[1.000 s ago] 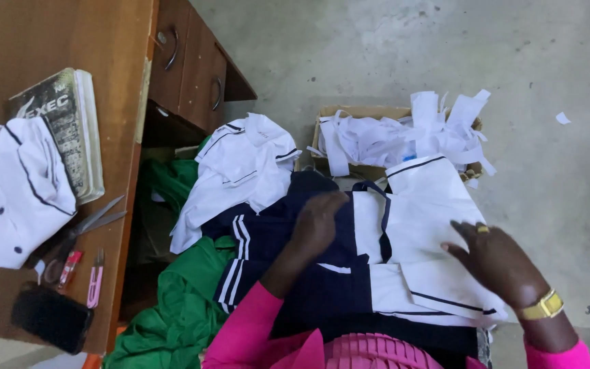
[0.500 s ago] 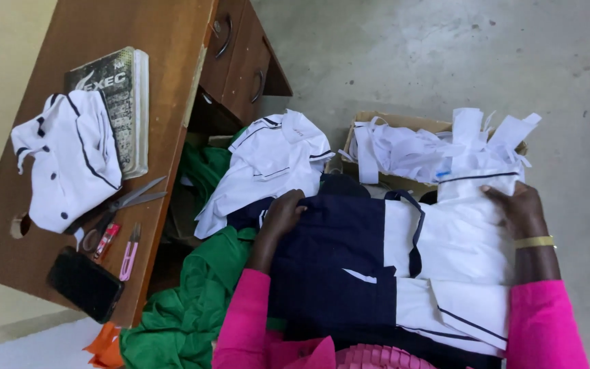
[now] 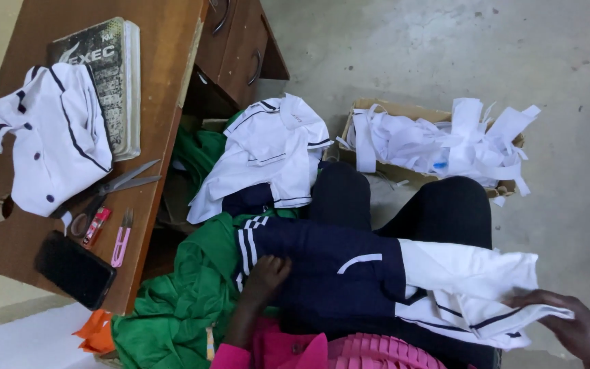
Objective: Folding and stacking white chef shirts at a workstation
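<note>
A navy and white garment (image 3: pixel 377 280) with thin stripes lies folded across my lap. My left hand (image 3: pixel 265 273) presses on its navy part near the striped collar edge, fingers curled. My right hand (image 3: pixel 575 328) grips the white end of the garment at the lower right, fingers under the cloth. My pink sleeves show at the bottom edge. My knees in black trousers (image 3: pixel 445 205) stick out beyond the garment.
A cardboard box (image 3: pixel 377 113) of white fabric strips stands on the concrete floor ahead. White garments (image 3: pixel 268 157) and green cloth (image 3: pixel 179 301) are piled left of my lap. The brown desk (image 3: pixel 165 82) bears a white shirt, a book, scissors (image 3: pixel 114 188), a black phone (image 3: pixel 73 268) and a pink clipper.
The garment has been pulled toward me and folded over, uncovering my knees. My right hand moved down and right with the white end. The view shifted left.
</note>
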